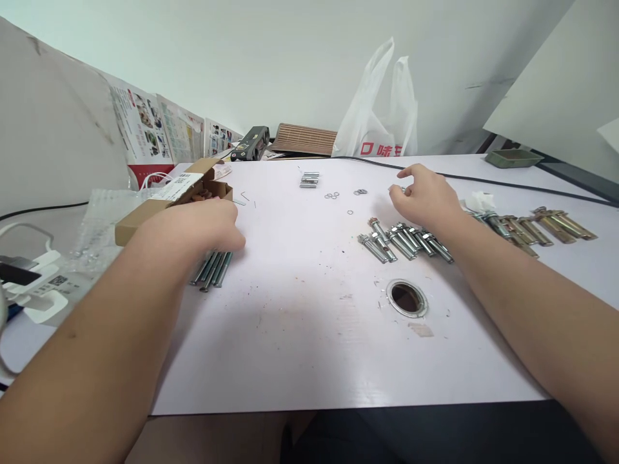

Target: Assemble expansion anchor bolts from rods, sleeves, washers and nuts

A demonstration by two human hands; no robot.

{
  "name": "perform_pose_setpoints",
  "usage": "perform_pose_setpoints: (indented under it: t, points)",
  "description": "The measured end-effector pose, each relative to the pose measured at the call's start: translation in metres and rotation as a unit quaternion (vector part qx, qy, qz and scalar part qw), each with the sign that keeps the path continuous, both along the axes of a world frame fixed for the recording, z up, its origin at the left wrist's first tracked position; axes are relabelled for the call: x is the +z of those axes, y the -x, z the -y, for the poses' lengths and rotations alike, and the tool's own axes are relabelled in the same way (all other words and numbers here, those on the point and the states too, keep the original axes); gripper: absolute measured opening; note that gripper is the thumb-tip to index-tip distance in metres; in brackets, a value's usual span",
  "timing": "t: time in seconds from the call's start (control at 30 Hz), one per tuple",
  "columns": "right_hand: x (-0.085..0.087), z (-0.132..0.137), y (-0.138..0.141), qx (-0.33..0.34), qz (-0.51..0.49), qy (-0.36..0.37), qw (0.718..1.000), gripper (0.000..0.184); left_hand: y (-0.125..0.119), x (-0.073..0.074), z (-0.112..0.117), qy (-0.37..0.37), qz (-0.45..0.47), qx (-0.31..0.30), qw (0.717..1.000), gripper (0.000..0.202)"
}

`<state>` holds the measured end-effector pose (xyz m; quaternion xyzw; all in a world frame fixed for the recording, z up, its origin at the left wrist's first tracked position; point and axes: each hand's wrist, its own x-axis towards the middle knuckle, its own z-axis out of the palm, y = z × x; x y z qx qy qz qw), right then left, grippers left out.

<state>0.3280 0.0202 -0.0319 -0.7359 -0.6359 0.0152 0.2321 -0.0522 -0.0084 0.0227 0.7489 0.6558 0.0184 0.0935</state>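
My left hand (206, 225) is lowered over a group of long threaded bolts (213, 269) beside an open cardboard box (145, 219). Its thumb shows, but the other fingers are mostly hidden, so any hold cannot be made out. On the other side, my right hand (428, 196) reaches just above the table, thumb and forefinger curved with a gap between them. Tiny metal pieces lie by its fingertips, partly covered. Silver expansion bolts (403, 241) lie in a row below that hand. Left of it are flat washers (361, 192) and thin rings (331, 196).
Short metal sleeves (309, 180) lie at mid-back. Brass-coloured anchor bolts (563, 225) rest at right, near a crumpled tissue (481, 201). A black cable (464, 177) crosses the back. A white plastic bag (377, 122) stands behind. A round grommet hole (407, 298) opens in the table (290, 348).
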Motion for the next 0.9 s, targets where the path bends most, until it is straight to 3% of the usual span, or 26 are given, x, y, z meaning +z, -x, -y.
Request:
perform_pose_setpoints:
  t: [0.03, 0.1, 0.33, 0.57, 0.67, 0.77, 0.9]
  points:
    - [0.0, 0.001, 0.001, -0.003, 0.0, 0.0, 1.0, 0.043, -0.005, 0.003, 0.003, 0.055, -0.07, 0.063, 0.994, 0.034]
    - [0.0, 0.002, 0.001, -0.01, 0.001, 0.002, 1.0, 0.043, -0.019, 0.01, 0.009, 0.113, -0.154, 0.125, 0.974, 0.034]
    - [0.0, 0.003, 0.005, 0.001, -0.009, 0.007, 1.0, 0.041, -0.042, 0.016, 0.014, 0.175, -0.21, 0.111, 0.955, 0.025]
    - [0.0, 0.002, 0.014, 0.019, -0.03, 0.001, 0.999, 0.04, -0.053, 0.014, 0.018, 0.165, -0.228, 0.117, 0.952, 0.018]
    - [0.004, -0.016, 0.031, 0.063, -0.033, 0.007, 0.997, 0.04, -0.055, 0.014, 0.021, 0.178, -0.223, 0.104, 0.953, 0.019]
    - [0.011, -0.047, 0.061, 0.166, 0.005, 0.053, 0.985, 0.034, -0.047, 0.011, 0.017, 0.15, -0.181, 0.075, 0.969, 0.022]
    - [0.019, -0.09, 0.102, 0.257, 0.072, 0.076, 0.961, 0.034, -0.042, 0.0, 0.006, 0.031, -0.01, -0.057, 0.998, 0.016]
